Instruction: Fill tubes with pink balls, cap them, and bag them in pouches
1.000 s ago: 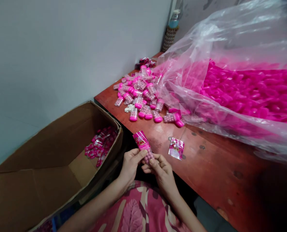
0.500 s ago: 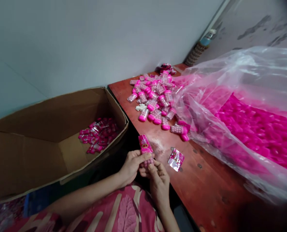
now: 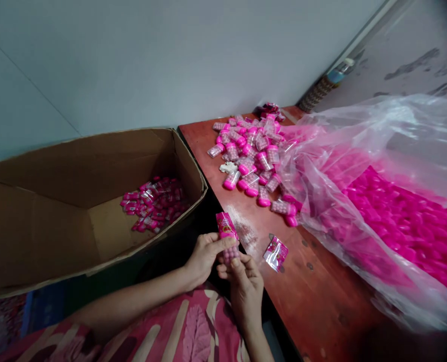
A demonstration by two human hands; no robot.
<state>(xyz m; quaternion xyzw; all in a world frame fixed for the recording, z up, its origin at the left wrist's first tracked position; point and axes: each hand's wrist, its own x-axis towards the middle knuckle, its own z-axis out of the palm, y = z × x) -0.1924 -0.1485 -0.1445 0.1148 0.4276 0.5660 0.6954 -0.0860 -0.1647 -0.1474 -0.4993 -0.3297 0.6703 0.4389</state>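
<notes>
Between my two hands, over the table's near edge, is a small clear candy bottle (image 3: 230, 253) full of pink balls, with a printed pink wrapper sleeve (image 3: 226, 225) over its upper end. My left hand (image 3: 207, 254) pinches the sleeve and bottle with thumb and fingers. From below, my right hand (image 3: 244, 279) grips the bottle's lower end, thumb on its front. A flat printed wrapper (image 3: 275, 253) lies on the table just right of my hands. Farther back is a pile of candy bottles (image 3: 263, 155) with pink caps.
A deep cardboard box (image 3: 58, 211) on the left holds several wrapped bottles (image 3: 159, 203). On the right of the red table (image 3: 321, 291), a large clear plastic bag (image 3: 377, 271) bulges with pink caps (image 3: 408, 216). A patterned bottle (image 3: 327, 84) stands in the back corner.
The camera view has shifted slightly, so the box and table sit a little differently. Both hands still hold the bottle, and the sleeve's position on it looks almost the same.
</notes>
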